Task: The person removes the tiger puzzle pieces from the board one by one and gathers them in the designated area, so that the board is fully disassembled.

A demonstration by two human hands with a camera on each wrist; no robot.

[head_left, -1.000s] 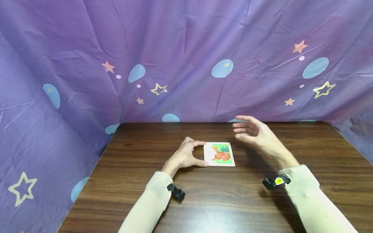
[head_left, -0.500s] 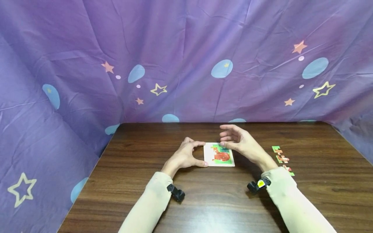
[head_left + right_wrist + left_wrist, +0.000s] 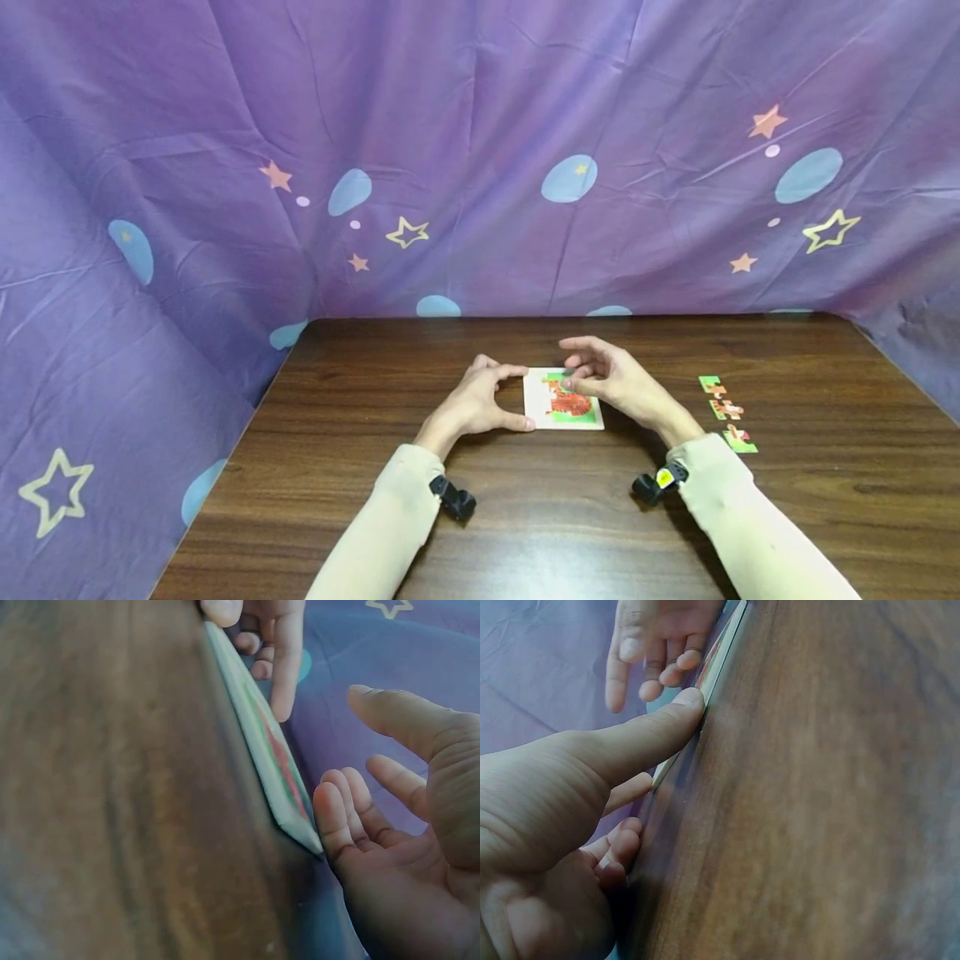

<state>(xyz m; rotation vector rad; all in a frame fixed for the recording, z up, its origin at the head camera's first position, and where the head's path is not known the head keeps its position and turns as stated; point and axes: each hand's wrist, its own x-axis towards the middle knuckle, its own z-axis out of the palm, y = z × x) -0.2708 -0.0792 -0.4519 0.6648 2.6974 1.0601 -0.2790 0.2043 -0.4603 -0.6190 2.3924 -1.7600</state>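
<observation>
On the table lies a small square jigsaw puzzle board [image 3: 564, 418] with a white border. Its picture shows an orange striped animal on green, and a strip on the left side is plain white. My left hand [image 3: 472, 400] grips the board's left side, thumb at the near corner and index finger at the far one. Over the board's far right part hovers my right hand [image 3: 611, 379], thumb and fingers apart with nothing between them in the right wrist view. It covers part of the picture in the head view.
Three loose puzzle pieces lie right of my right forearm: one farther back [image 3: 712, 384], a middle one [image 3: 726, 409] and a nearer one [image 3: 739, 438]. The brown wooden table [image 3: 360, 400] ends at a purple patterned curtain [image 3: 480, 167].
My right hand has moved left and nearer, from beside the board to over it. The loose pieces, hidden behind the right arm before, now show. My left hand keeps its grip.
</observation>
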